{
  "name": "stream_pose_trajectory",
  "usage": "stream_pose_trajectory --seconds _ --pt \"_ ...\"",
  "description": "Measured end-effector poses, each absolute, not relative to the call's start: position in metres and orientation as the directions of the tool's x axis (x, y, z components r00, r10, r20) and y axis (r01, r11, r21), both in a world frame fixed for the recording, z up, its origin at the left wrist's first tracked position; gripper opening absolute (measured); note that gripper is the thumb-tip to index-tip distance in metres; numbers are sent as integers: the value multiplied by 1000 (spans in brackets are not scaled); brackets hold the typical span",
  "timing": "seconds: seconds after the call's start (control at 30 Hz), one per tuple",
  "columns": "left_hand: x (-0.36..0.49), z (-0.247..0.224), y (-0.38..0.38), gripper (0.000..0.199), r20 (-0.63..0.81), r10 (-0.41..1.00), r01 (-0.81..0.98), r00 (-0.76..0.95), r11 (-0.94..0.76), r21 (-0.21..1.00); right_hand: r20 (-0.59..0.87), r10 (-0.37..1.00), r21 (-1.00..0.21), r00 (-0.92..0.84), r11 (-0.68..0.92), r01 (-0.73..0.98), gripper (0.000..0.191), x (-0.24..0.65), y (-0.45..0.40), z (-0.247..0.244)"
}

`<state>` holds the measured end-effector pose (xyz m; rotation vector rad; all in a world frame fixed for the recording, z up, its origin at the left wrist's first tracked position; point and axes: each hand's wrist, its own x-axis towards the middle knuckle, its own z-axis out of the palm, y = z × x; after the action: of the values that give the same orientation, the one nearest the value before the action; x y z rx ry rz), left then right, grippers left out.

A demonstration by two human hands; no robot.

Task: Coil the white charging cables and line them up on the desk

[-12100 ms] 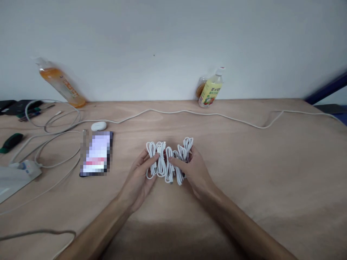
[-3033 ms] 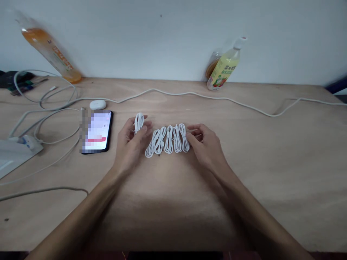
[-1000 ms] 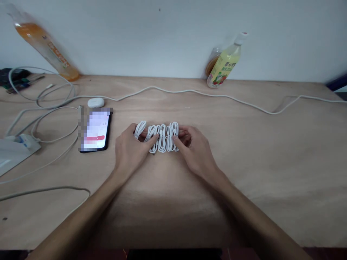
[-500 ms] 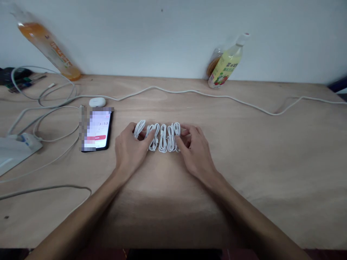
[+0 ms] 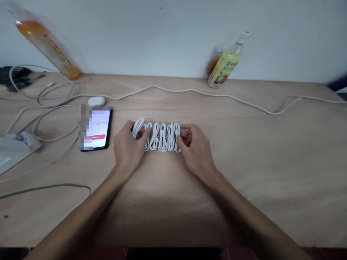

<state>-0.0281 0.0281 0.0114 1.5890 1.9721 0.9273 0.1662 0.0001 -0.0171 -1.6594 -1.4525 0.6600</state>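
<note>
Several coiled white cables (image 5: 162,137) lie side by side in a row on the wooden table. At the row's left end, my left hand (image 5: 128,144) has its fingers curled around a tilted coiled white cable (image 5: 138,126), while its thumb rests at the neighbouring coil (image 5: 146,145). My right hand (image 5: 196,146) grips the rightmost coil (image 5: 177,133) from the side, thumb at its near part and fingers toward its far part. The right fingertips are partly hidden behind the thumb and coil.
A lit phone (image 5: 99,128) and a white earbud case (image 5: 96,101) lie left of my hands. Loose cables (image 5: 56,106) tangle around a white power strip (image 5: 18,148). An orange drink bottle (image 5: 54,54) and a yellow-labelled bottle (image 5: 226,65) stand by the wall.
My left thumb has shifted slightly left, uncovering more of the third coil. My right hand stays at the row's right end, almost unmoved.
</note>
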Motion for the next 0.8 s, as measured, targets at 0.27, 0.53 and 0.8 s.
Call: stream_pose_trajectory --seconds 0.27,0.53,0.8 --pt "-29 11 29 21 74 970 667 -231 103 738 140 963 -839 231 -8 544 21 168 4 -20" --pt "-29 12 29 21 66 976 673 -210 95 733 118 964 -862 237 -18 506 18 166 3 -21" --pt "-29 12 30 19 63 975 662 -215 99 743 17 977 -912 214 -73 404 19 162 2 -17"
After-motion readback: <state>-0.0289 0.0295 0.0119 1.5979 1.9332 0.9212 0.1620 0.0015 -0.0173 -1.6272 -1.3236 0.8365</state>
